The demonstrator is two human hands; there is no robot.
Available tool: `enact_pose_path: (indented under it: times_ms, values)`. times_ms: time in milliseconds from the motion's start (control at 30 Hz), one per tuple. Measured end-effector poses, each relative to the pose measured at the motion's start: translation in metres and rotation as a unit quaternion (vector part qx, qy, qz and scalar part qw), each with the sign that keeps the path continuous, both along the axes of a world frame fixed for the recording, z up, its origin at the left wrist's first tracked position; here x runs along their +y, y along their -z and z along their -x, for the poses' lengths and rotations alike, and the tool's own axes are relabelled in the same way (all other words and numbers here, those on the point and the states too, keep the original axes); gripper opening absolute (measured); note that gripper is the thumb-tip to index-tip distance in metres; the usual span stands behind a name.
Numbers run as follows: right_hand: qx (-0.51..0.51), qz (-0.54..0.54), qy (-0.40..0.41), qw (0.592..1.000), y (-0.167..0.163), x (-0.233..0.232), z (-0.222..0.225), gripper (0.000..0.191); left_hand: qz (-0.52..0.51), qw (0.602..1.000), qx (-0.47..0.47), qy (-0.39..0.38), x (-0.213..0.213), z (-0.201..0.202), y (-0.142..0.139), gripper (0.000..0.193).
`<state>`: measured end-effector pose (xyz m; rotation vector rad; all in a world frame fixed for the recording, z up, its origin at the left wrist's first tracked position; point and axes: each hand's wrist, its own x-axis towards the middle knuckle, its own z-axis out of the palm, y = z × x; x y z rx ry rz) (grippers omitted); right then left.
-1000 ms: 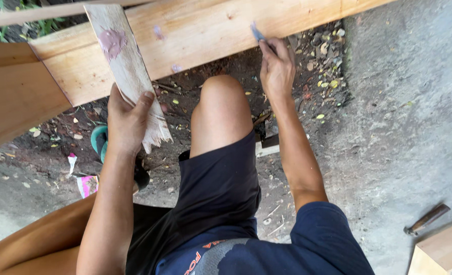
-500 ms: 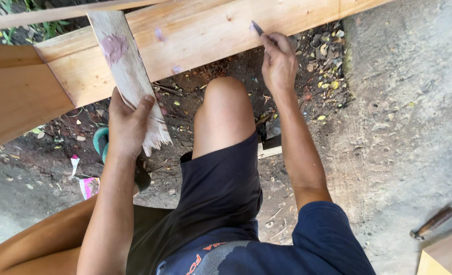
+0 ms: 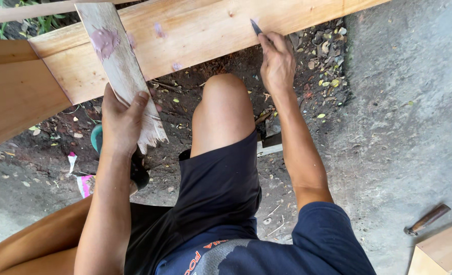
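My left hand (image 3: 123, 121) grips a thin scrap board (image 3: 115, 66) with a frayed lower end and a blob of pinkish-purple filler near its top. My right hand (image 3: 276, 61) holds a small putty knife (image 3: 256, 26) whose blade tip touches the face of a long light wooden plank (image 3: 205, 30). A few pinkish filler spots dot the plank between the hands. My bent knee (image 3: 225, 102) rises between both arms.
Dark soil with dry leaves and pebbles (image 3: 322, 66) lies under the plank. Grey concrete (image 3: 404, 127) spreads to the right. A wooden-handled tool (image 3: 428, 219) lies beside a pale board corner (image 3: 442, 252) at lower right. A teal sandal (image 3: 97, 138) sits behind my left wrist.
My right hand has slid the putty knife slightly along the plank face. The left hand and scrap board have stayed in place.
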<state>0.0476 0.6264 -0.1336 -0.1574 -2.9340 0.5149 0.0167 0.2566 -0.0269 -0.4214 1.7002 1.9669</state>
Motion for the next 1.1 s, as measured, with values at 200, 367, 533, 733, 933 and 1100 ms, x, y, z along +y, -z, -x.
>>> enact_pose_path:
  times_ms: [200,367,533,733,933,1100]
  values:
    - [-0.033,0.041,-0.025,0.998,-0.007,0.003,0.000,0.036,-0.005,1.000,0.013,0.010,0.002,-0.002,-0.002,0.037]
    - [-0.069,0.091,0.060,0.992,-0.016,0.003,0.015,0.038,-0.014,1.000,0.024,0.009,0.003,-0.002,-0.007,0.039]
    - [-0.038,0.106,-0.008,0.994,-0.019,-0.003,0.016,0.044,-0.025,0.999,0.027,0.006,0.005,-0.003,-0.007,0.038]
    - [-0.043,0.115,0.072,0.990,-0.020,0.005,0.016,0.041,-0.014,1.000,0.016,0.016,0.007,-0.005,-0.004,0.041]
    - [-0.094,0.128,0.057,0.986,-0.025,0.004,0.014,0.043,-0.035,0.998,0.042,0.018,0.008,-0.005,-0.002,0.038]
    - [-0.092,0.144,0.048,0.984,-0.027,0.003,0.003,0.045,-0.008,0.999,0.020,0.024,0.009,-0.006,-0.005,0.039]
